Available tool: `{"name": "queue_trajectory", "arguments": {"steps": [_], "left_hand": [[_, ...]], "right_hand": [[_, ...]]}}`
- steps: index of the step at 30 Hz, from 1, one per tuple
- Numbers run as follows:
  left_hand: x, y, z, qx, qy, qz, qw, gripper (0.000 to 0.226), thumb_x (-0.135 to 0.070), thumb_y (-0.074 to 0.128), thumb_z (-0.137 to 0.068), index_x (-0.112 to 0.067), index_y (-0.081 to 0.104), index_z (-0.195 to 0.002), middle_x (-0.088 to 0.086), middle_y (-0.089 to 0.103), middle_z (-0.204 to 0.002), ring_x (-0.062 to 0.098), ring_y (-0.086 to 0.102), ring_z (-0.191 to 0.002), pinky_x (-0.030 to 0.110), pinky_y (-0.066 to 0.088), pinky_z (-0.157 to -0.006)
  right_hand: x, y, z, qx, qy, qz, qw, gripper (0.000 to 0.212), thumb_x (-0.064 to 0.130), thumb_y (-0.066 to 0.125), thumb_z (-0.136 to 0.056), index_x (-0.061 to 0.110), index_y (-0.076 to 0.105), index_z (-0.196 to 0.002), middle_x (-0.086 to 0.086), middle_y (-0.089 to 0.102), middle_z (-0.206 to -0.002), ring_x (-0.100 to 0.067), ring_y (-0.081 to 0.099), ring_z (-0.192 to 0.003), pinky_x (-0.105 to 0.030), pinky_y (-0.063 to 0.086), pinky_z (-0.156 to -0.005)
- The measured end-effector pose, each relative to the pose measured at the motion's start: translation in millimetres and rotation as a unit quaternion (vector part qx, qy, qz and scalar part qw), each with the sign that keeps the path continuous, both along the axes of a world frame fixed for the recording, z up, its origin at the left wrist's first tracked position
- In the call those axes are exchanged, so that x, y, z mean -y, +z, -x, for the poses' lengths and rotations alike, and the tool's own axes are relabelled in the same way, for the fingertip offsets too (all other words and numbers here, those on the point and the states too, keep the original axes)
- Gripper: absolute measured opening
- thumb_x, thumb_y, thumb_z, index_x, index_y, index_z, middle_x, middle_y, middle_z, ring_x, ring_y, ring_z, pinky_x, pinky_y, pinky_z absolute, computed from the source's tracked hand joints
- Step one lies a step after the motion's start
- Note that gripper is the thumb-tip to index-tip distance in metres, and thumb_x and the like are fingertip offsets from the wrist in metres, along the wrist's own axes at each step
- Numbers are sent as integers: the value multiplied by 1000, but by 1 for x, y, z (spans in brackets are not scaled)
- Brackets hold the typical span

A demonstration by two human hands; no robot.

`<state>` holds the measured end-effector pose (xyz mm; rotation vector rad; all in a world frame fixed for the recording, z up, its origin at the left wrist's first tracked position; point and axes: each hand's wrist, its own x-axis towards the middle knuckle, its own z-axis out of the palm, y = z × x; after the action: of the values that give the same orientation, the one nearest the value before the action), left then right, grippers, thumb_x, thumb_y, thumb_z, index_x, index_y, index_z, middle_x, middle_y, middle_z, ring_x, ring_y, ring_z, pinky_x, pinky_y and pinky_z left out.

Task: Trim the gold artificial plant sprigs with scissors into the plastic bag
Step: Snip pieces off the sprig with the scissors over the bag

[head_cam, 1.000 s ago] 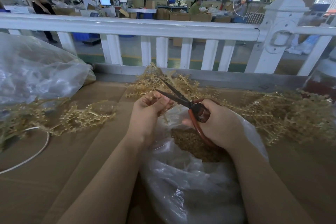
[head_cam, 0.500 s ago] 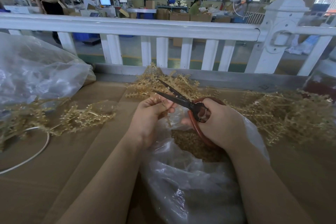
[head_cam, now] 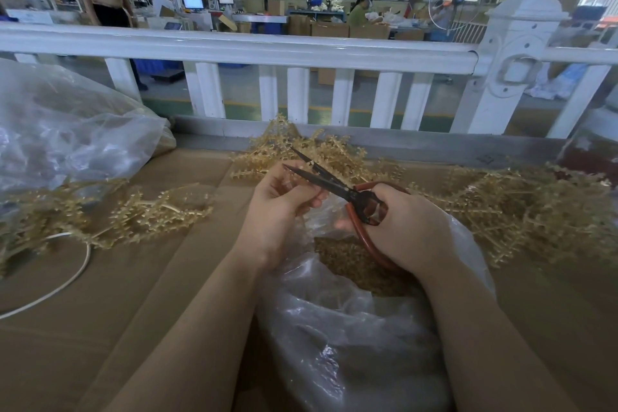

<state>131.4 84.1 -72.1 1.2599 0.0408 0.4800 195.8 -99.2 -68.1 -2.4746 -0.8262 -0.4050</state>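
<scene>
The right hand [head_cam: 406, 232] grips red-looped scissors [head_cam: 337, 189], dark blades parted; left hand [head_cam: 279, 207] fingers curl round a bristly gold sprig [head_cam: 288, 181] above the crinkled clear bag [head_cam: 351, 328].

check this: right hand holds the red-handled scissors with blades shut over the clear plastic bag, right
Not quite. In the head view the right hand does hold the red-handled scissors over the clear plastic bag, but the dark blades are parted, not shut.

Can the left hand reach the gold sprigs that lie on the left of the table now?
Probably not yet: the left hand is pinching a piece at the scissors. The path to the left sprigs looks free over bare cardboard.
</scene>
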Motion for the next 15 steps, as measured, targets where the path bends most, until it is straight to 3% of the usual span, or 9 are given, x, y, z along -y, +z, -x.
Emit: {"name": "queue_trajectory", "arguments": {"steps": [3, 6, 9, 12, 15], "left_hand": [[0, 0, 1, 26, 14, -33, 999, 23, 9, 64, -86, -8, 64, -102, 11, 70, -78, 19, 64, -66, 26, 55, -67], [1, 0, 2, 41, 23, -60, 997, 25, 4, 62, -88, -19, 69, -91, 10, 70, -76, 21, 65, -66, 28, 56, -64], [1, 0, 2, 30, 31, -73, 996, 20, 5, 61, -90, -13, 68, -93, 11, 71, -78, 22, 66, -69, 29, 56, -67], [0, 0, 0, 8, 49, -72, 996, 24, 7, 63, -87, -16, 70, -84, 9, 68, -79, 20, 61, -72, 29, 51, -71], [1, 1, 1, 8, 36, -73, 997, 21, 3, 67, -85, -18, 67, -85, 5, 67, -79, 17, 61, -72, 26, 52, -68]], "right_hand": [[1, 0, -1, -15, 2, -2, 1000, 46, 90, 46, -76, 52, 53, -99, 34, 52, -75, 14, 47, -66, -7, 28, -57], [0, 0, -2, -14, -8, -4, 1000, 40, 86, 50, -80, 51, 54, -100, 30, 53, -76, 7, 49, -68, -8, 29, -60], [0, 1, -1, -16, -16, 8, 1000, 35, 78, 56, -84, 49, 56, -104, 31, 50, -76, 11, 47, -68, -7, 26, -58], [1, 4, 0, -33, 4, 17, 999, 38, 82, 57, -79, 53, 47, -102, 36, 45, -77, 18, 39, -68, -6, 25, -58], [1, 7, 2, -39, 8, 20, 999, 37, 79, 58, -80, 51, 49, -103, 34, 46, -79, 15, 40, -69, -7, 26, -59]]}}
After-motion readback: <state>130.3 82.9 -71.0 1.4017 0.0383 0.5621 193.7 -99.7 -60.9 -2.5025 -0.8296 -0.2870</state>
